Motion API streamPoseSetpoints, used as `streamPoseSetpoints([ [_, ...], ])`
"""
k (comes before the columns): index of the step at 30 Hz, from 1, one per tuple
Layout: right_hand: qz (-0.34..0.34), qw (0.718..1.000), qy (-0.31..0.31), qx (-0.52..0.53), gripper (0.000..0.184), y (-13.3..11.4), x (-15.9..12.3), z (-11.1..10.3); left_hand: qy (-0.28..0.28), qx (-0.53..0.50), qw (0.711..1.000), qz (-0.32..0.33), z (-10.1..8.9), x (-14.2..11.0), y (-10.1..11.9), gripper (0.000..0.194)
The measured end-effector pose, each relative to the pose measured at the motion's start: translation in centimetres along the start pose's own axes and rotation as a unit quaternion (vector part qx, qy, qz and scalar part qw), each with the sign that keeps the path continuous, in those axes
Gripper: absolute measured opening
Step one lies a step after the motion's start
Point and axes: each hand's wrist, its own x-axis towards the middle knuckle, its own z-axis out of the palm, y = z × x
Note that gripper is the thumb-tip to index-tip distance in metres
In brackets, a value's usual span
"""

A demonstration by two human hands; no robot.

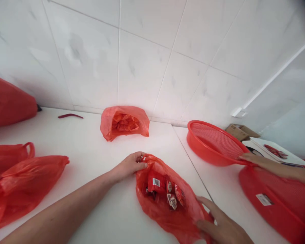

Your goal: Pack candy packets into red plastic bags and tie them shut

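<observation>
A red plastic bag lies open on the white counter in front of me, with several red snack packets inside. My left hand pinches the bag's far rim, fingers closed on the plastic. My right hand rests on the bag's near right edge, fingers spread flat over the plastic. Another person's hand comes in from the right and touches the rim of a red round basket.
A second open red bag with orange contents sits near the wall. More red bags lie at the left. Another red basket with a label sits at the lower right. A cardboard box stands behind the baskets.
</observation>
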Motion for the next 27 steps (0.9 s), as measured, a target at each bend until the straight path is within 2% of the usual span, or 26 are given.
streamPoseSetpoints([
  [2, 0.049, 0.995, 0.060, 0.067, 0.015, 0.4, 1.2, -0.7, 0.016, 0.039, 0.999, 0.017, -0.2, 0.1, 0.8, 0.018],
  [4, 0.116, 0.964, 0.174, 0.163, 0.016, 0.7, 2.9, -2.0, 0.061, 0.067, 0.995, 0.038, -0.9, 0.2, 1.9, 0.013],
  [5, 0.149, 0.933, 0.239, 0.223, 0.015, 0.7, 3.9, -2.8, 0.087, 0.074, 0.992, 0.049, -1.3, 0.2, 2.6, 0.013],
  [7, 0.189, 0.844, 0.360, 0.349, 0.013, 0.6, 5.9, -4.2, 0.143, 0.092, 0.983, 0.076, -2.3, -0.1, 4.3, 0.014],
  [8, 0.189, 0.802, 0.397, 0.405, 0.013, 0.4, 6.9, -4.8, 0.166, 0.104, 0.976, 0.089, -2.8, -0.4, 5.2, 0.015],
  [9, 0.179, 0.770, 0.413, 0.452, 0.014, 0.2, 7.9, -5.3, 0.184, 0.121, 0.970, 0.102, -3.2, -0.8, 6.1, 0.016],
  [10, 0.169, 0.752, 0.408, 0.490, 0.015, 0.0, 8.8, -5.7, 0.197, 0.142, 0.964, 0.112, -3.6, -1.3, 7.1, 0.018],
  [14, 0.168, 0.730, 0.298, 0.592, 0.033, -0.4, 12.3, -7.0, 0.240, 0.221, 0.935, 0.137, -4.1, -3.2, 10.1, 0.019],
  [17, 0.159, 0.679, 0.286, 0.657, 0.033, -0.2, 14.7, -7.3, 0.268, 0.214, 0.926, 0.158, -4.2, -3.6, 11.3, 0.018],
  [19, 0.163, 0.631, 0.282, 0.704, 0.025, -0.1, 16.2, -7.0, 0.241, 0.215, 0.936, 0.141, -4.4, -3.5, 11.7, 0.020],
  [21, 0.161, 0.601, 0.255, 0.740, 0.021, -0.3, 17.5, -6.5, 0.177, 0.198, 0.957, 0.113, -4.5, -3.5, 11.9, 0.023],
  [23, 0.133, 0.587, 0.232, 0.764, 0.026, -0.7, 18.5, -6.0, 0.122, 0.139, 0.976, 0.113, -4.5, -3.7, 12.3, 0.022],
  [24, 0.112, 0.583, 0.225, 0.772, 0.028, -1.1, 18.8, -5.8, 0.112, 0.100, 0.981, 0.125, -4.4, -4.0, 12.6, 0.021],
  [26, 0.069, 0.587, 0.209, 0.779, 0.031, -2.3, 19.3, -5.6, 0.120, 0.036, 0.980, 0.153, -4.1, -4.6, 13.3, 0.020],
  [27, 0.051, 0.600, 0.197, 0.774, 0.032, -3.0, 19.4, -5.5, 0.127, 0.015, 0.978, 0.167, -3.8, -4.9, 13.7, 0.021],
])
